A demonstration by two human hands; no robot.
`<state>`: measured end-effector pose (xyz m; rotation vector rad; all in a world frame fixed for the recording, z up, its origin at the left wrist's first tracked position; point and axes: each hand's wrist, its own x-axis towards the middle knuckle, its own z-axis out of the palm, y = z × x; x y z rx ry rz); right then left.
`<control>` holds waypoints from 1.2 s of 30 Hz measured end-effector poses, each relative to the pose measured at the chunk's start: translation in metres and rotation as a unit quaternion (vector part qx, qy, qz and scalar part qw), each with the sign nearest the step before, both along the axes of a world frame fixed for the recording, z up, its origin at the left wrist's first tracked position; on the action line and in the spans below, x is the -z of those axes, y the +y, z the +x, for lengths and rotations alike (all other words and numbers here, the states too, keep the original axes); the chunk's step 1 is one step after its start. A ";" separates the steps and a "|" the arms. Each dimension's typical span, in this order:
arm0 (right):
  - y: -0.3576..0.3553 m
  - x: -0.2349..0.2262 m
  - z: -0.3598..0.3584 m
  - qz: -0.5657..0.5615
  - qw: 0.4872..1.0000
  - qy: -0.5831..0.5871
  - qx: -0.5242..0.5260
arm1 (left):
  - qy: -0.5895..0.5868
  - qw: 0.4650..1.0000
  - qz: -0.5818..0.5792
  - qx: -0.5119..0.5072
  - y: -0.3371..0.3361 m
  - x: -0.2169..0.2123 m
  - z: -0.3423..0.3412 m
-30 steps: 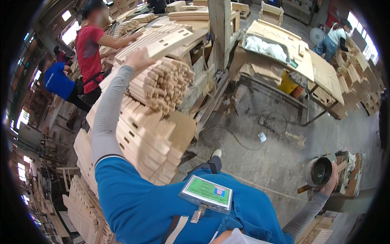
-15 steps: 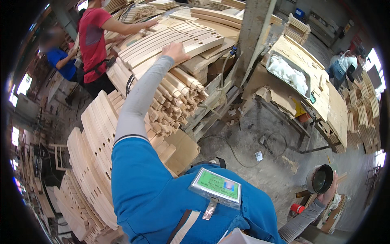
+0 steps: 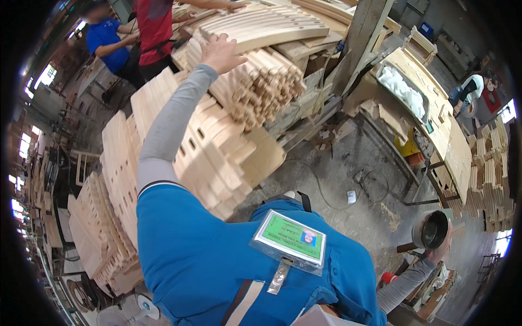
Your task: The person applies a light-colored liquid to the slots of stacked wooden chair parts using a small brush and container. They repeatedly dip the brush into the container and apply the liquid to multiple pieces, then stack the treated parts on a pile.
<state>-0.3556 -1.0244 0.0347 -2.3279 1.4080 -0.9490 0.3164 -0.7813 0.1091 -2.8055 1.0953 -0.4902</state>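
Head view.

Left grip (image 3: 220, 55), bare hand: hangs over the left end of a bundle of wooden sticks (image 3: 272, 81), fingers spread, pinching nothing; contact with the wood impossible to make out. Bundled with cut ends facing one way, likely for a steady pile.

Curved slotted slats (image 3: 266, 32): just beyond the left grip, lying side by side, presumably to keep the slots in line.

Slotted boards (image 3: 196, 146): beside the sticks, stacked in overlapping layers, probably to save room.

Right grip (image 3: 441, 247), bare hand: wraps around the outer wall of a round pot (image 3: 429, 231), well apart from the wood. Held with mouth upward, seemingly to guard against spilling; interior too dark to read. Brown handle-like bar (image 3: 406, 248) jutting leftward, outside the grip.

Counter (image 3: 455, 163), right side: carries a tray (image 3: 427, 106) of white material (image 3: 401, 89), apparently contained by the raised rim.
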 end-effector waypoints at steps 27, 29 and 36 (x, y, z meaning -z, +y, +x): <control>0.263 0.045 0.119 0.129 0.920 -0.157 -0.335 | 0.095 0.967 0.108 -0.210 0.777 -0.083 -0.168; 0.290 0.052 0.130 0.141 0.917 -0.181 -0.326 | 0.235 0.947 0.091 -0.199 0.802 -0.040 -0.146; 0.415 0.047 0.190 0.279 0.876 -0.251 -0.303 | 0.090 0.992 0.071 0.043 0.846 0.059 -0.121</control>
